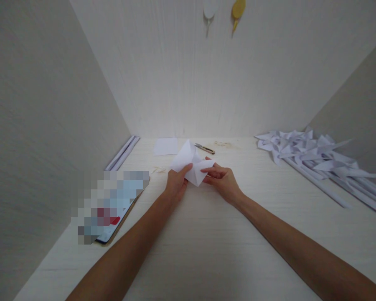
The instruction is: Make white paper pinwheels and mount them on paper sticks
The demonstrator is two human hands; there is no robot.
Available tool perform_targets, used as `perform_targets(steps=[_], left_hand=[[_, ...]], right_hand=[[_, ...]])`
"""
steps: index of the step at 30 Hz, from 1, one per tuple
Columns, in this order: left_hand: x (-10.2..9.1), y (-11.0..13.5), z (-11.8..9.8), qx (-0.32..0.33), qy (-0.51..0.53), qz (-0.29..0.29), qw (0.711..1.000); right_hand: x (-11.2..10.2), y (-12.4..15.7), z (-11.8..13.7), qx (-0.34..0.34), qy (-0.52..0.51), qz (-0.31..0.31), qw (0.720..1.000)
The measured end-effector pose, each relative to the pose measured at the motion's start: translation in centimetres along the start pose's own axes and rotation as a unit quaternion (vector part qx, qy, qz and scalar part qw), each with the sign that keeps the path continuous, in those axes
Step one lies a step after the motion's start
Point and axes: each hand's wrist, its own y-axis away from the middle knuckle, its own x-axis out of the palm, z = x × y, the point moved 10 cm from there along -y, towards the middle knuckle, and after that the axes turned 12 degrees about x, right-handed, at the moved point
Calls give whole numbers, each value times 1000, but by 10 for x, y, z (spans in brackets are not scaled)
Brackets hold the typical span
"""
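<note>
A folded white paper piece [190,162] is held just above the pale table [207,242], near its middle. My left hand [176,184] pinches the paper's left side with thumb on top. My right hand [222,179] grips the right flap, fingers curled against it. Both hands are closed on the same paper, which has raised triangular flaps.
A small utility knife [204,149] lies just behind the paper, with a flat white sheet [166,146] to its left. Several finished paper pinwheels on white sticks [313,156] lie at the right. White rolled sticks [123,153] rest by the left wall, a phone [114,209] nearer.
</note>
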Motion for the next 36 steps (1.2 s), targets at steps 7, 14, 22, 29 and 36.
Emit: perform_targets(steps=[7, 14, 22, 29, 36], left_hand=[[1, -1, 1, 55, -84, 34, 994], [9, 3, 3, 59, -137, 72, 986], [13, 5, 0, 73, -146, 90, 982], [13, 5, 5, 61, -137, 105, 983], [11, 6, 7, 35, -133, 89, 986]], right_hand=[[-10, -3, 1, -31, 46, -51, 997], [-23, -3, -2, -17, 86, -121, 989], [-25, -2, -1, -14, 82, -137, 987], [-26, -3, -1, -18, 92, -141, 986], [-25, -3, 1, -22, 104, -139, 985]])
